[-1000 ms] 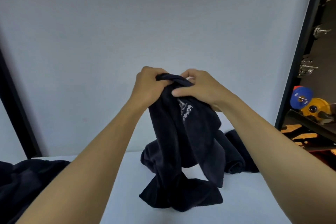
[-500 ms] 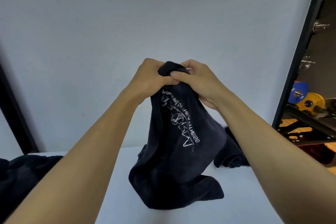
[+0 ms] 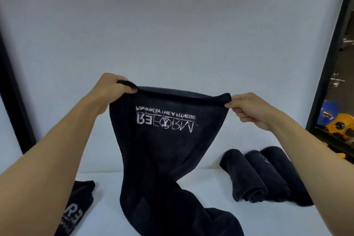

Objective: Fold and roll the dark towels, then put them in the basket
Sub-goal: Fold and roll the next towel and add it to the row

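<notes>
Towel at far left: we see a dark flat towel with white letters [image 3: 76, 210] lying on the white table top [image 3: 107, 188], at the lower left, partly hidden under our left forearm.
Left hand: our left hand [image 3: 113, 90] is closed on the top left corner of the lifted towel, with the fingers curled over its hem.
Lifted towel: the dark navy terry towel with a white stitched logo [image 3: 164, 149] is stretched in the air between the two hands. The logo stands upside down to us. Its lower end lies crumpled on the table, in the middle and near to us.
Right hand: our right hand [image 3: 247, 109] pinches the top right corner, well apart from the left hand.
Rolled towels: three rolled dark towels [image 3: 264, 176] lie side by side and touching each other on the right of the table, beyond our right forearm.
Far right: blue and yellow round weight plates [image 3: 339, 123] are seen behind a black frame post [image 3: 329, 63].
</notes>
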Motion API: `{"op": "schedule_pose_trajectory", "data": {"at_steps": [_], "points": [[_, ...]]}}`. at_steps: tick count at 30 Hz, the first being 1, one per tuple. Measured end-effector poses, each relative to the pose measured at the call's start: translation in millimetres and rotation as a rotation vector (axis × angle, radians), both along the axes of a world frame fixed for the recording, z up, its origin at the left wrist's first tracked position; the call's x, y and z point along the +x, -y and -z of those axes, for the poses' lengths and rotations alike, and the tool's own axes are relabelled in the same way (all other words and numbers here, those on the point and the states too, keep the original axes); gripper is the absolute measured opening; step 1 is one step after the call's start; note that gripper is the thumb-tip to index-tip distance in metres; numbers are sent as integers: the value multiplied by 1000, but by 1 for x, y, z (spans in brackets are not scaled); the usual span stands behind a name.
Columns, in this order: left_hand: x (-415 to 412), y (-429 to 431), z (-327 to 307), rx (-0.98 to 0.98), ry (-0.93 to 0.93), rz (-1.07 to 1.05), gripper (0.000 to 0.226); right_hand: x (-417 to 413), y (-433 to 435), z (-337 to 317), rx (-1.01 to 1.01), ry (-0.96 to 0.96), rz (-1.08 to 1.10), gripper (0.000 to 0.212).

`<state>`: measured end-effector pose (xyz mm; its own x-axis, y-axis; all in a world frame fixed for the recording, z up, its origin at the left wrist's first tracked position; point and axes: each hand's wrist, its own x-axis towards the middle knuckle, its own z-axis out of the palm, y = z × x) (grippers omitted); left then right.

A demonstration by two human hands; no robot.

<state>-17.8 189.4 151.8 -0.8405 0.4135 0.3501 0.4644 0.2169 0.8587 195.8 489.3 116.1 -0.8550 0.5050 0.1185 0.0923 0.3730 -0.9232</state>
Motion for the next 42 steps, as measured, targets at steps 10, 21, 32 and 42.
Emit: {"op": "schedule_pose_trajectory", "data": {"at_steps": [10,21,32,42], "points": [[-58,-44,-107,-195,-481,-655,23,-81,-1,-118,-221,-523,53,15],[-34,-55,-193,561,-583,-437,37,-93,-7,-217,-169,-856,11,15],[40,19,-108,667,-485,-146,29,11,62,-123,4,-720,70,28],[114,109,5,408,91,231,8,104,140,-18,93,-623,124,33]]}}
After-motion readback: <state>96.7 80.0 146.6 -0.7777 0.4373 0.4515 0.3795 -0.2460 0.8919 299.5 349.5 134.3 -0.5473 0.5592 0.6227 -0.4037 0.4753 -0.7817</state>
